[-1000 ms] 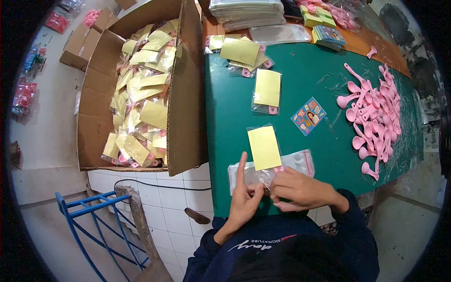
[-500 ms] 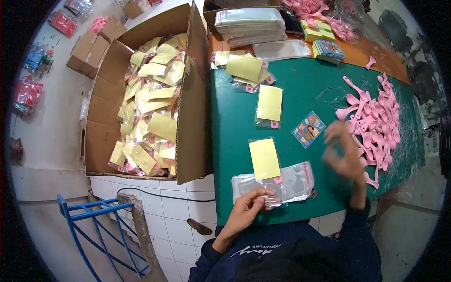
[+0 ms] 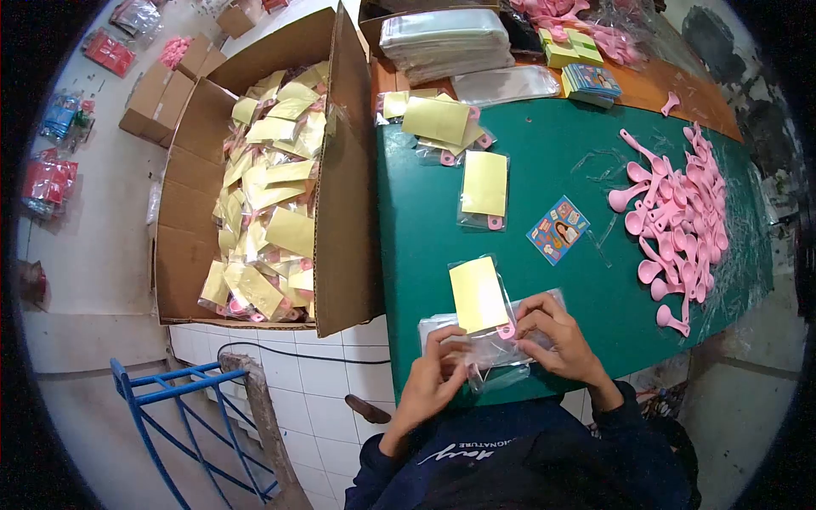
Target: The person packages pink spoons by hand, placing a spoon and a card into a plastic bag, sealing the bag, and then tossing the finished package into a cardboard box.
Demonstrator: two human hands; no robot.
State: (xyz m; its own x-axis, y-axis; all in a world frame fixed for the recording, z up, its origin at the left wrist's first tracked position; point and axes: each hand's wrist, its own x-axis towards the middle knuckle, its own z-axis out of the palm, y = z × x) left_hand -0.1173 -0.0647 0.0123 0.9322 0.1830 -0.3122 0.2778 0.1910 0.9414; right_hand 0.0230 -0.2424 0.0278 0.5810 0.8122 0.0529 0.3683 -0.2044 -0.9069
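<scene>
Near the table's front edge lies a clear plastic bag (image 3: 497, 352) holding a yellow card (image 3: 478, 293) and a pink measuring spoon, whose handle end (image 3: 507, 331) shows at the card's lower corner. My left hand (image 3: 432, 380) has its fingers curled on the bag's lower left side. At the right side, my right hand (image 3: 561, 338) pinches the bag with bent fingers. Under it is a stack of flat clear bags (image 3: 435, 328), partly covered by my hands. A blue printed card (image 3: 558, 229) lies flat beyond my right hand.
A heap of pink spoons (image 3: 680, 212) covers the table's right side. Filled bags (image 3: 484, 183) lie farther back. Left of the table stands a cardboard box (image 3: 353, 187) full of similar packs. Bag stacks (image 3: 446, 38) and bundled cards (image 3: 591, 83) sit at the back.
My right hand has come left from beside the spoon heap to the filled bag. My left hand has shifted slightly down, and the bag's lower end has turned a little.
</scene>
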